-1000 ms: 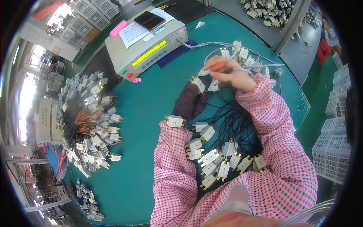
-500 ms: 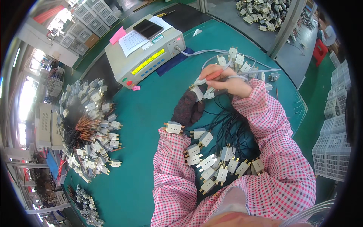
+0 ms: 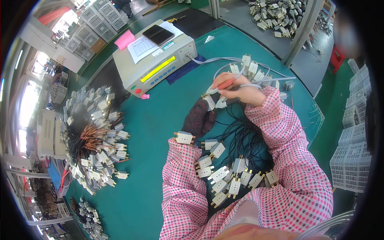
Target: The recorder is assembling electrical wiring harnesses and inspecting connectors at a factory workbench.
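My left hand (image 3: pixel 199 118), in a dark knitted glove, is closed around a white plug (image 3: pixel 209 102) with a black cord. In my bare right hand (image 3: pixel 249 95) are two test probes with pale tips, one with a red grip (image 3: pixel 226 83) and one with a dark grip (image 3: pixel 231 98). Their tips are close to the plug's pins; whether they touch cannot be made out. Black cords (image 3: pixel 250 134) run between my forearms to several white plugs (image 3: pixel 235 186) on the green table. One more plug (image 3: pixel 184 137) lies against my left cuff.
A boxy tester (image 3: pixel 154 62) with a lit yellow display stands at the far left, a phone (image 3: pixel 158 35) and papers on top. Grey leads join it to the probes. A big bundle of plugs (image 3: pixel 98 138) fills the left side. Further plugs (image 3: pixel 253 68) sit beyond my right hand.
The whole view has shifted slightly. Both hands keep nearly the same pose, with the probes still at the plug.
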Demonstrator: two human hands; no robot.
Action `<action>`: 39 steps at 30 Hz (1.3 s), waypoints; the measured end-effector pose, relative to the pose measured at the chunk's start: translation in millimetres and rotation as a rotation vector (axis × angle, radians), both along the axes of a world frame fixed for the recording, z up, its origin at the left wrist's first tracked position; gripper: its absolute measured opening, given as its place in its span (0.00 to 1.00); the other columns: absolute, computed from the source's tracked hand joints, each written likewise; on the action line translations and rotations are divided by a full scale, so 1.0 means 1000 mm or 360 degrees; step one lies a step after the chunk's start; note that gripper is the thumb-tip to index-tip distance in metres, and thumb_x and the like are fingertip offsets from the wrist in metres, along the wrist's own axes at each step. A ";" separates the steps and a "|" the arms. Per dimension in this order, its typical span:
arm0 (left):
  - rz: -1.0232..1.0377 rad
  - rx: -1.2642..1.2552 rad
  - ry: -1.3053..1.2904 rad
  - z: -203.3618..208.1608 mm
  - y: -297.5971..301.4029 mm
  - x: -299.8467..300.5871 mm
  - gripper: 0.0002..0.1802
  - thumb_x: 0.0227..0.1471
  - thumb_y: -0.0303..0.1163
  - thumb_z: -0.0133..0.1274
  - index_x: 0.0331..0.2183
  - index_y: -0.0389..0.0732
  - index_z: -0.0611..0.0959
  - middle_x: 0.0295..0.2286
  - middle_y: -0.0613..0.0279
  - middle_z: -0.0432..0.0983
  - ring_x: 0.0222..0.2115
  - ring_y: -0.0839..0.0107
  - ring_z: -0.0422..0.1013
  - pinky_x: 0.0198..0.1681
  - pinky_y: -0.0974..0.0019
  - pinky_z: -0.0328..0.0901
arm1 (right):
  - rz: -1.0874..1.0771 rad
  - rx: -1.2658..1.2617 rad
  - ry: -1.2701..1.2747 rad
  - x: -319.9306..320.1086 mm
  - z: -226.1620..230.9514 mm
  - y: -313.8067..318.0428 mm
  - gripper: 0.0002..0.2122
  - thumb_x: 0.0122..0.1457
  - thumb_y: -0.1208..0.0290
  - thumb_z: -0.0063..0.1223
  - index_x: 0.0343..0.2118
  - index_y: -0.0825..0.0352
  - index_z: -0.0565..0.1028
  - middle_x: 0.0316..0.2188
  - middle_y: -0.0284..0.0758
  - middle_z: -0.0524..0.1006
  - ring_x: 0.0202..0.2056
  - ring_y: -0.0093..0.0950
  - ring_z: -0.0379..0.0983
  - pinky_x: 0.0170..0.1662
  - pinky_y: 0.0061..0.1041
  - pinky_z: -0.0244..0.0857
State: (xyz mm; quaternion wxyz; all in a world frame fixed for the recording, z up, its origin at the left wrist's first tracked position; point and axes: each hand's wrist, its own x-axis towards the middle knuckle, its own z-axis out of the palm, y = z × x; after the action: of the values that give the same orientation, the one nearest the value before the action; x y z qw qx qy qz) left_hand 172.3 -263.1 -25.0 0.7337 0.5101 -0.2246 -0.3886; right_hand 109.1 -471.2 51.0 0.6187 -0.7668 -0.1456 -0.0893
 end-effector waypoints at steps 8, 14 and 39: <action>-0.0088 0.0078 -0.0096 0.007 0.003 0.001 0.21 0.57 0.46 0.45 0.46 0.42 0.72 0.24 0.65 0.71 0.14 0.83 0.58 0.16 0.79 0.52 | -0.0055 0.0086 0.0180 -0.005 -0.007 0.001 0.09 0.54 0.79 0.52 0.39 0.68 0.75 0.41 0.32 0.71 0.37 0.19 0.69 0.41 0.17 0.63; -0.0187 -0.0094 0.0346 0.004 -0.001 0.001 0.25 0.55 0.54 0.46 0.44 0.44 0.71 0.23 0.64 0.72 0.09 0.79 0.56 0.10 0.74 0.50 | -0.0100 0.0094 0.0353 -0.002 -0.019 -0.002 0.09 0.55 0.79 0.51 0.39 0.70 0.75 0.42 0.33 0.71 0.36 0.20 0.71 0.39 0.17 0.64; -0.0135 -0.0129 0.0837 0.033 -0.022 -0.020 0.30 0.56 0.44 0.48 0.53 0.36 0.63 0.47 0.52 0.66 0.30 0.65 0.74 0.30 0.67 0.71 | -0.0724 0.1179 -0.0053 0.004 -0.007 -0.026 0.11 0.59 0.69 0.49 0.43 0.66 0.75 0.28 0.26 0.72 0.24 0.13 0.68 0.21 0.13 0.63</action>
State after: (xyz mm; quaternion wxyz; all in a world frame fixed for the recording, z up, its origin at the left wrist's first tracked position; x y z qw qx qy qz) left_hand 152.2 -284.8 8.0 0.7698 0.3519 -0.0629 -0.5288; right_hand 113.2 -496.8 44.1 0.8142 -0.5041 0.0588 -0.2819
